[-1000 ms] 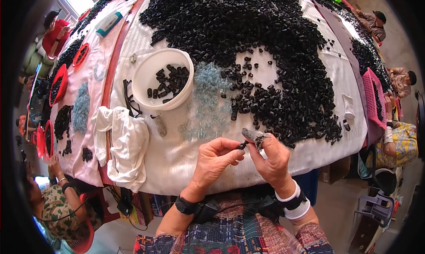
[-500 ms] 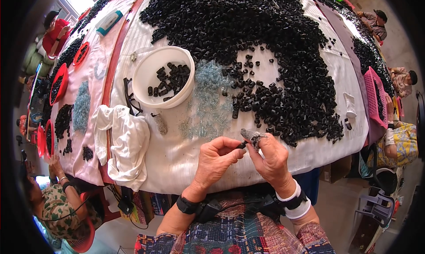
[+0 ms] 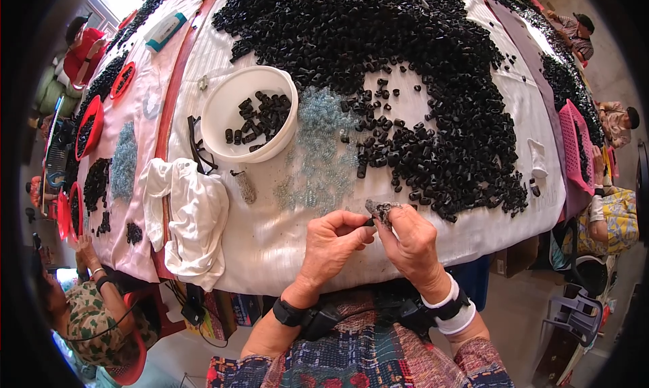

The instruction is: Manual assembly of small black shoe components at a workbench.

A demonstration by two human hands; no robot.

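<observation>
Over the near edge of the cloth-covered table, my two hands meet fingertip to fingertip. My left hand (image 3: 334, 244) pinches a small black cylindrical piece (image 3: 369, 222) between thumb and forefinger. Opposite it, my right hand (image 3: 410, 241) is closed, with a greyish, worn wrapping (image 3: 382, 209) around its finger; its thumb and finger press at the same piece. Just beyond lie clear bluish springs or rings (image 3: 326, 151), too small to tell which. A white bowl (image 3: 209, 132) holding several black cylinders (image 3: 262, 121) stands behind them to the left.
A large heap of black cylinders (image 3: 351, 29) covers the far table. Left of my hands lie a crumpled white cloth (image 3: 189, 219), dark-framed glasses (image 3: 197, 148) and a grey finger-shaped wrap (image 3: 246, 187). A person in camouflage (image 3: 94, 313) sits at left; a pink basket (image 3: 573, 144) stands at right.
The grey wrapping on my right finger has turned a little, and my right hand has tilted slightly. My left hand keeps its pinch in nearly the same place.
</observation>
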